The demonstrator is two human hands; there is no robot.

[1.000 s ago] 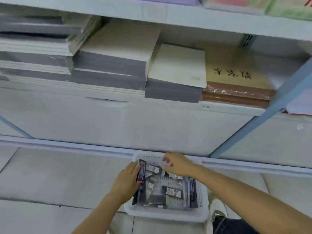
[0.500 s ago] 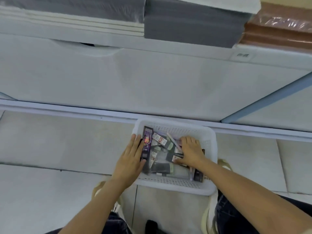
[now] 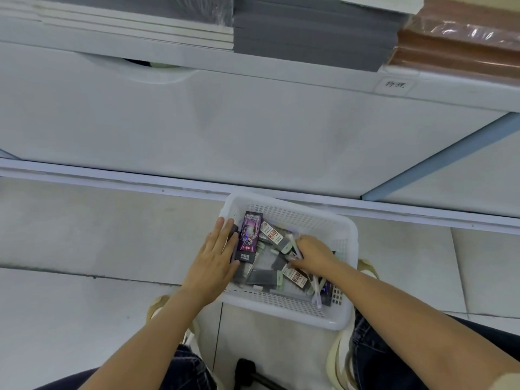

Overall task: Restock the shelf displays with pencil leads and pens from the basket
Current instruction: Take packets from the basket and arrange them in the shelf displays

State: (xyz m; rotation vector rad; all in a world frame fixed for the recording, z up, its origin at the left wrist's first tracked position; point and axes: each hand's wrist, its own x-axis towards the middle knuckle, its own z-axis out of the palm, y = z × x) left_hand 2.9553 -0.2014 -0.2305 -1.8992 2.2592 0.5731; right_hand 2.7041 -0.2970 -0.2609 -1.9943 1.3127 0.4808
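Basket (image 3: pixel 298 213), white, stocked with packets (image 3: pixel 271 235). Purple box (image 3: pixel 249 237) is touched by the flat, straight-fingered left hand (image 3: pixel 213 263); right hand (image 3: pixel 313 256) is curled among packets, grasp indeterminable.

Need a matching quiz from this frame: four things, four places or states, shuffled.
1 left hand
2 right hand
3 basket
4 brown stack

A on the shelf, top right
B fingers straight, alongside the purple box
C on the floor, below the shelf
D fingers curled among the packets

Pairs: 1-B, 2-D, 3-C, 4-A
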